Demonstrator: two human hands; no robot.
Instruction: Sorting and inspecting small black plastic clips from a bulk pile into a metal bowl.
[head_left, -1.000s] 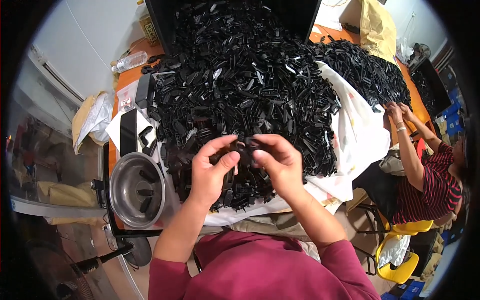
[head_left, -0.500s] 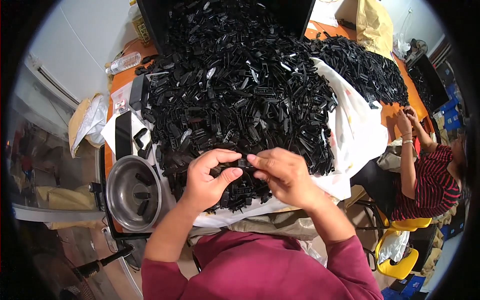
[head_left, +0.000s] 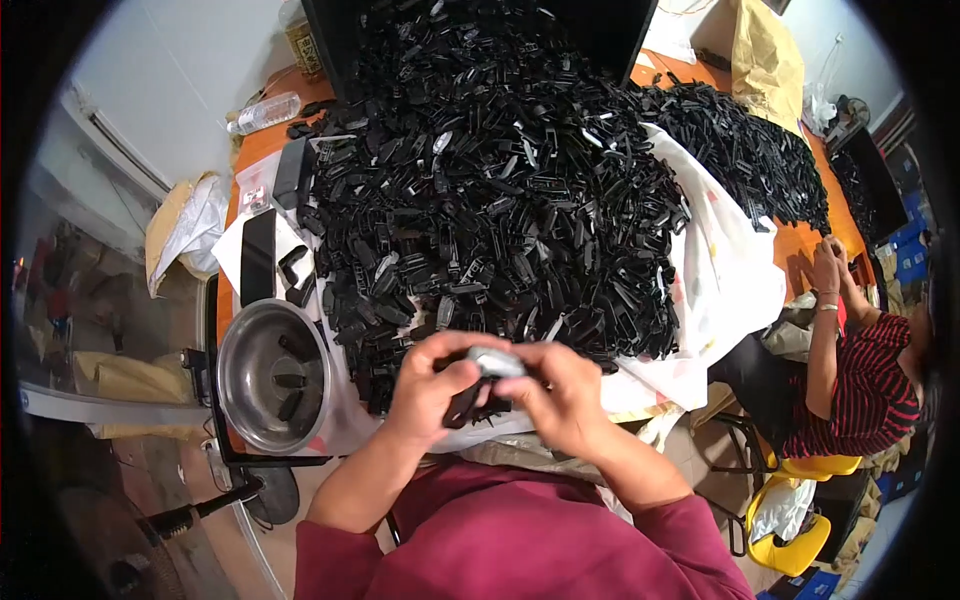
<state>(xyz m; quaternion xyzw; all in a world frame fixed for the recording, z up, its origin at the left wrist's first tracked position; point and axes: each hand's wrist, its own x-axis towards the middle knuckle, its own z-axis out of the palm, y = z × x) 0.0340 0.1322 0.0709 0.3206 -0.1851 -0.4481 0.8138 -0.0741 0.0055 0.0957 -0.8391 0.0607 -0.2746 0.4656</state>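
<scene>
My left hand [head_left: 425, 392] and my right hand [head_left: 562, 396] meet at the near edge of a big heap of small black plastic parts [head_left: 480, 230]. Between their fingertips they grip one such part [head_left: 497, 362], elongated, its upper face shining pale grey under the light. Motion smears the fingers and the part, so its exact kind does not show. Fingers of both hands are closed on it. To the left stands a steel bowl [head_left: 228, 375] with several black parts lying inside.
A black phone-like slab [head_left: 257, 262] and a grey box [head_left: 293, 172] lie left of the heap. Beyond them are a clear bottle [head_left: 264, 113] and a jar [head_left: 304, 50]. White cloth [head_left: 725, 260] borders the heap's right side. A co-worker in a striped shirt [head_left: 850, 390] sits at right.
Both hands have come slightly nearer to me and tilted the part, whose face now catches the light. The view has shifted a little; the bowl's contents look the same.
</scene>
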